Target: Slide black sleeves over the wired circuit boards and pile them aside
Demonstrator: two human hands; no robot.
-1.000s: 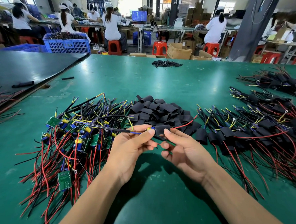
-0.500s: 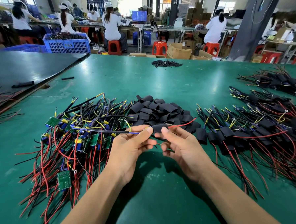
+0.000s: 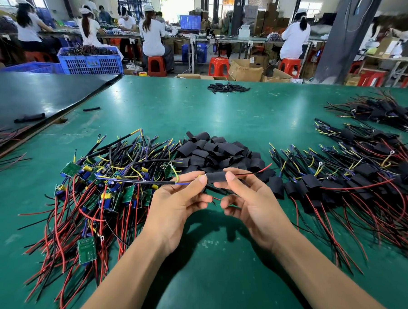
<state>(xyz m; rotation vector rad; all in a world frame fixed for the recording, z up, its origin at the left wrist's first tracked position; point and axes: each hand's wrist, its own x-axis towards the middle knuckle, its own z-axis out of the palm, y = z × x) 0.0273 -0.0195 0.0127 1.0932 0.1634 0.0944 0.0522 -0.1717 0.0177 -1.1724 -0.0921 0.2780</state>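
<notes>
My left hand (image 3: 177, 203) pinches the wired end of one circuit board just above the green table (image 3: 219, 111). My right hand (image 3: 250, 199) pinches the black sleeve (image 3: 216, 177) that now covers most of that board; red and black leads stick out of the sleeve to the right. A heap of bare green boards with red, black and yellow wires (image 3: 94, 198) lies to the left. Loose black sleeves (image 3: 217, 153) are heaped behind my hands. Sleeved boards (image 3: 353, 184) are piled to the right.
Another small bunch of black sleeves (image 3: 228, 88) lies far back on the table. A second pile of sleeved boards (image 3: 380, 112) sits at the far right. A dark table (image 3: 30, 97) adjoins on the left. Several seated people work at benches beyond, near a blue crate (image 3: 91, 61).
The black sleeve has slid leftward over the board held between my hands, and both hands have lifted slightly and drawn closer together around it.
</notes>
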